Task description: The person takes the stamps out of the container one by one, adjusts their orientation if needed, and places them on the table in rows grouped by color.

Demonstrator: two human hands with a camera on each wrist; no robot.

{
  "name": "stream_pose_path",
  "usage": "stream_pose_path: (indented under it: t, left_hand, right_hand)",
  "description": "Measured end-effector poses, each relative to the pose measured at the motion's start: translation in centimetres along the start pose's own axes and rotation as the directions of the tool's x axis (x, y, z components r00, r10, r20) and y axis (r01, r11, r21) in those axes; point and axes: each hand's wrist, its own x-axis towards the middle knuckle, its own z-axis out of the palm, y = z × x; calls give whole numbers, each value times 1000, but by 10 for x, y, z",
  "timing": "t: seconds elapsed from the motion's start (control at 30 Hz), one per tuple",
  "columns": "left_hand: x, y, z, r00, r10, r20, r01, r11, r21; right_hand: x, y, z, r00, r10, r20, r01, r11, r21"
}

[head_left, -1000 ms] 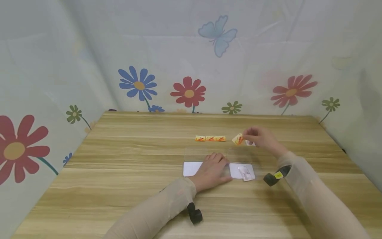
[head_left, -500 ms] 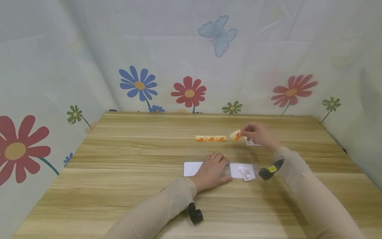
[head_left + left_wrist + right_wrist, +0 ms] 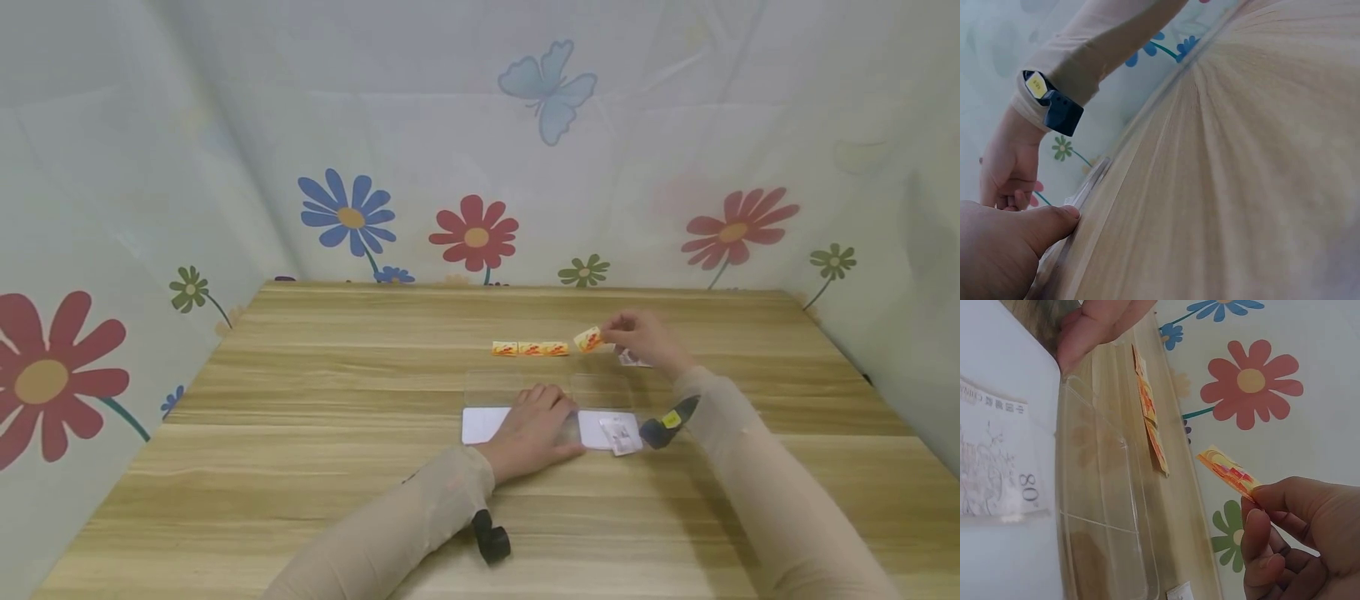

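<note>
While the right hand (image 3: 640, 337) pinched it between thumb and forefinger, a yellow-and-orange stamp (image 3: 588, 339) was held tilted above the worktop (image 3: 360, 517), just right of a row of three similar stamps (image 3: 530, 349). Compared with a second earlier, stamp and hand had shifted leftward and slightly farther from the person, so the gap to the row had narrowed; the row itself lay unchanged. Beneath the right hand, more of a pale slip (image 3: 635, 358) showed than before.

Nearer the person, the left hand (image 3: 528, 433) had stayed in place, its fingers laid out and the thumb spread apart from them, resting across the middle of a white card (image 3: 482, 425). A pale stamp (image 3: 997, 456) printed with "80" lay slantwise on the card's right part, also as before. Clear plastic flaps (image 3: 602, 390) lay along the card's far side, between it and the row. A black wrist camera (image 3: 658, 432) on the right sleeve (image 3: 757, 467) had moved left with the arm, coming close to the pale stamp in the head view. Behind the worktop hung a flower-printed curtain (image 3: 420, 133).
</note>
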Motion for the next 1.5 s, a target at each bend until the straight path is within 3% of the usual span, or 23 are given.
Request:
stream_pose_path:
  t: [0.43, 0.7, 0.9, 1.17, 1.5]
  left_hand:
    - [0, 0, -1, 1000, 0, 11, 0, 1000, 1]
    - [0, -2, 0, 1000, 11, -7, -11, 1000, 15]
    - [-1, -2, 0, 1000, 7, -6, -7, 1000, 16]
    - [0, -1, 0, 1000, 1, 2, -1, 1000, 19]
    - [-1, 0, -1, 1000, -4, 4, 4, 1000, 30]
  right_hand:
    - [12, 5, 14, 996, 72, -44, -69, 995, 66]
    - [14, 7, 20, 995, 75, -70, -69, 994, 81]
    - [15, 7, 23, 984, 160, -73, -149, 979, 141]
    - [13, 4, 28, 975, 206, -88, -185, 962, 203]
    - [16, 8, 32, 967, 206, -147, -201, 978, 51]
